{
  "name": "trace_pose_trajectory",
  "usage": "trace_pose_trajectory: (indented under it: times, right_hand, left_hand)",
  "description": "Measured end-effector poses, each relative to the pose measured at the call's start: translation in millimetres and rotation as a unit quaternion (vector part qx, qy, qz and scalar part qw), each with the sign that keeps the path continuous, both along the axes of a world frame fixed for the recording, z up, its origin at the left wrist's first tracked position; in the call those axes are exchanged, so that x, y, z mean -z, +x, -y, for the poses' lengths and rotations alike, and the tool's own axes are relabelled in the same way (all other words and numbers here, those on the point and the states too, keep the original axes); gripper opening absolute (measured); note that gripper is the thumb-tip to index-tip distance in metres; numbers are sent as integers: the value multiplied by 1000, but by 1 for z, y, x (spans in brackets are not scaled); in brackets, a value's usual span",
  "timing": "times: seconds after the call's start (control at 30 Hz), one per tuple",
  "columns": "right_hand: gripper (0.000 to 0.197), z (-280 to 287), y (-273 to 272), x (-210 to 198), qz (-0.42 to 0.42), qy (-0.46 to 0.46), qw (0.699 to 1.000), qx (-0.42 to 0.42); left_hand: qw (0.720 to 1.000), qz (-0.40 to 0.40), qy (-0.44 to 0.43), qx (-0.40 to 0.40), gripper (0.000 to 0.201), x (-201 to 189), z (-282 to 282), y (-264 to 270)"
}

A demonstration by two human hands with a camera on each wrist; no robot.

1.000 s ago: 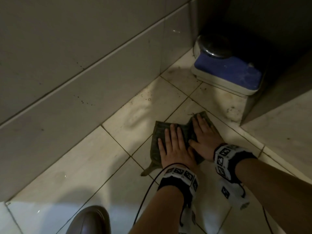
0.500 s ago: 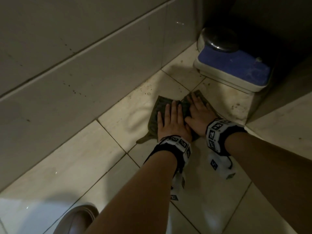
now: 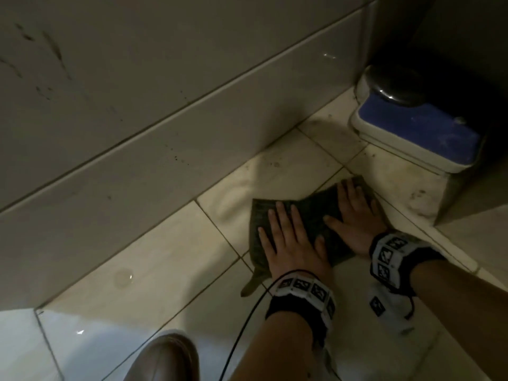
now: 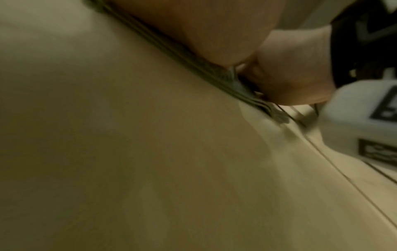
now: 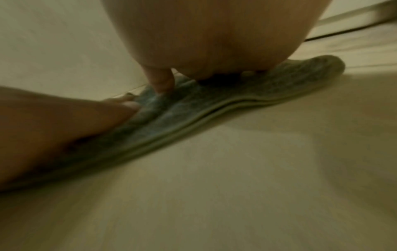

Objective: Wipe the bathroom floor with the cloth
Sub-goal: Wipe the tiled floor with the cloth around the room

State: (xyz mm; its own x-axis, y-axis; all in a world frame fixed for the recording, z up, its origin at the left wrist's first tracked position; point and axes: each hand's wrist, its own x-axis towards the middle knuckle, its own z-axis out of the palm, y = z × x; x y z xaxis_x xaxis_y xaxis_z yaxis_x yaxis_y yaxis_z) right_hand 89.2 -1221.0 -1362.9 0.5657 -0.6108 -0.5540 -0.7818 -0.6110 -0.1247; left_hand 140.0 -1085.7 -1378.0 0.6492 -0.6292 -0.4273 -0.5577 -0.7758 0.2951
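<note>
A dark green folded cloth [image 3: 313,213] lies flat on the pale tiled bathroom floor [image 3: 154,273]. My left hand [image 3: 288,237] presses on its left half with straight, spread fingers. My right hand [image 3: 354,213] presses flat on its right half, fingers pointing toward the far corner. In the right wrist view the cloth [image 5: 225,101] shows as stacked folded layers under the right palm [image 5: 214,34], with the left hand's fingers [image 5: 64,122] beside it. The left wrist view shows the cloth's edge [image 4: 214,79] under the left palm [image 4: 193,25], blurred.
A grey tiled wall [image 3: 137,119] runs along the left. A white step stool with a blue top [image 3: 417,136] stands in the far corner beside a dark cabinet base [image 3: 467,199]. My brown shoe [image 3: 167,358] is at the bottom. A small puddle [image 3: 123,276] lies near the wall.
Both hands have drawn the cloth back toward me across the tiles, away from the stool, after pushing it toward the corner.
</note>
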Motion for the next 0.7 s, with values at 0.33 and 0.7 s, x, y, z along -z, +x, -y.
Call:
trace_pose_trajectory:
  times: [0.33,0.7]
  right_hand:
    - [78,11,113,5,1,-31,996,-87]
    - [82,-24,60,0,-24,12,995,-92]
  left_hand:
    - [995,38,-13,-87,74,5,8,83]
    - [989,33,-40,-137,82,12,-19,14]
